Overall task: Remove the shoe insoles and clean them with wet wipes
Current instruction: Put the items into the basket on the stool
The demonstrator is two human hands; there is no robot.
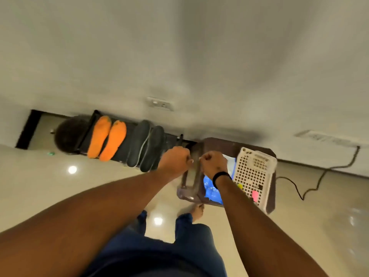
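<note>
Both hands (196,162) fisted, orange insoles (106,139) well left

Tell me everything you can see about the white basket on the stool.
The white basket is a rectangular plastic one with a grid of small holes across its face and slotted holes along its rim. It appears tipped, its perforated face turned toward the camera, on the right part of the brown plastic stool. A pink item and a yellow one show through the holes near its lower end. The blue wet wipes pack lies just left of it. Neither hand touches it.
</note>
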